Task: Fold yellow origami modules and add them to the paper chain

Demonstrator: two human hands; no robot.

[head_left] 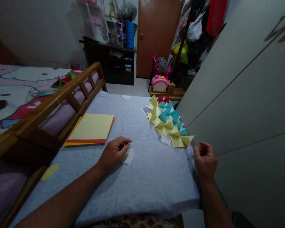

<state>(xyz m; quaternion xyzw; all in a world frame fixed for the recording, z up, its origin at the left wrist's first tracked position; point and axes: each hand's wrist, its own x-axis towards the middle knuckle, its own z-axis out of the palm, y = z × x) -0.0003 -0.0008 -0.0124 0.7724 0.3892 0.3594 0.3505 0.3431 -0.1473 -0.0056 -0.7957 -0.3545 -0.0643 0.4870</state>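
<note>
My left hand [116, 150] rests on the cloth-covered table [142, 180], its fingers loosely bent and the thumb apart, holding nothing. Just beyond it, to the left, lies a stack of square paper [91, 127], pale yellow on top with red and orange edges showing. At the table's right edge hovers my right hand [206, 160], fingers half curled with a gap to the thumb, and nothing visible in it. Nearest to it is a pale yellow folded paper piece [180, 139], part of a cluster with teal folded pieces [168, 111] and red folded pieces [163, 100].
A wooden bed rail [68, 101] runs along the left side, with a bed [26, 82] behind it. Pale cabinet doors [242, 120] stand close on the right. Past the table's far edge are a pink toy case [160, 84], a dark shelf [121, 65] and a wooden door [154, 41].
</note>
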